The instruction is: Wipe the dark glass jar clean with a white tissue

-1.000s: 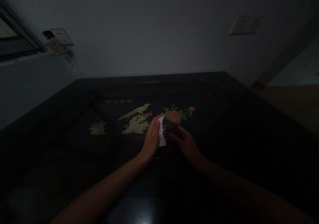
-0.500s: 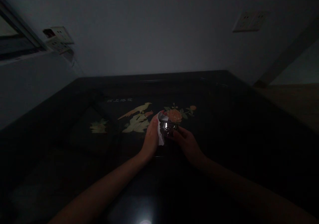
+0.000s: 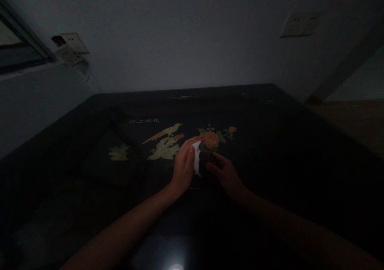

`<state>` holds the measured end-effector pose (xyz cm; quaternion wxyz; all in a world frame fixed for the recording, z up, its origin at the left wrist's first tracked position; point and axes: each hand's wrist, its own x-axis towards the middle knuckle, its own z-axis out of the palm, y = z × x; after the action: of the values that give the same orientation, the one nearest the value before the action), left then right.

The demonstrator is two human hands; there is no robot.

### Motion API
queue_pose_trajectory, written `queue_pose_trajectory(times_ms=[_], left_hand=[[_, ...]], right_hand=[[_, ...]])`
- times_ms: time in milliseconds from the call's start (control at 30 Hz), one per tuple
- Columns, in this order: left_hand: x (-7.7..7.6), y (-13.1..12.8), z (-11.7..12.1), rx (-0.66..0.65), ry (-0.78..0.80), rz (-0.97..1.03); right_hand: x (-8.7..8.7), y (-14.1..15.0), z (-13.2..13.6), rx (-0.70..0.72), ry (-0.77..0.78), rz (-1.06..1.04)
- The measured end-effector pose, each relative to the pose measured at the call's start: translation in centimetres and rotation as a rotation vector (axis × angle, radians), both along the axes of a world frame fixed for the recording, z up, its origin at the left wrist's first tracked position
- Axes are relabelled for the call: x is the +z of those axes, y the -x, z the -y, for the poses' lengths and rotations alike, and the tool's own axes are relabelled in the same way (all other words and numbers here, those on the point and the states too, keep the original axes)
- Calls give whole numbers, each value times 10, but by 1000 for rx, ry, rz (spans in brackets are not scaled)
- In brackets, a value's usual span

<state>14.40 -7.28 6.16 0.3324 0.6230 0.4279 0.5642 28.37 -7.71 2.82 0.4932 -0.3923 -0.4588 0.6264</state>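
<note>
In the head view my left hand (image 3: 183,168) has its fingers closed round a white tissue (image 3: 197,160). The tissue is pressed against the left side of a small, dark, shiny glass cup (image 3: 205,155). My right hand (image 3: 224,171) grips that cup from the right between thumb and fingers. Both hands are over the middle of a black tabletop (image 3: 186,206), just in front of a painted flower. Dim light blurs the cup's outline, and my left hand and the tissue hide part of it.
The tabletop bears a bird picture (image 3: 165,132), a pink flower picture (image 3: 211,139) and pale written characters. A grey wall (image 3: 186,42) stands behind it. Wall sockets (image 3: 300,24) are on the right, with more sockets (image 3: 73,42) on the left. A bright reflection shows at the near edge.
My left hand has shifted slightly right and turned over the cup's top, bringing the tissue with it. The cup has tilted and its bright glint is gone. My right hand has barely moved.
</note>
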Motion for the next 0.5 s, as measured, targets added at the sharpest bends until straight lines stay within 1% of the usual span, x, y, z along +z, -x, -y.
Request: queue_pose_trajectory(times_ms=[100, 233, 367, 500], left_hand=[[2, -4, 1, 26, 204, 205], [-1, -6, -3, 7, 369, 358], [-5, -7, -9, -51, 493, 580], [-6, -9, -12, -168, 607, 745]], right_hand=[[-1, -2, 1, 20, 8, 7], [-1, -3, 0, 34, -24, 45], [1, -3, 0, 59, -49, 27], [-1, -3, 0, 80, -77, 7]])
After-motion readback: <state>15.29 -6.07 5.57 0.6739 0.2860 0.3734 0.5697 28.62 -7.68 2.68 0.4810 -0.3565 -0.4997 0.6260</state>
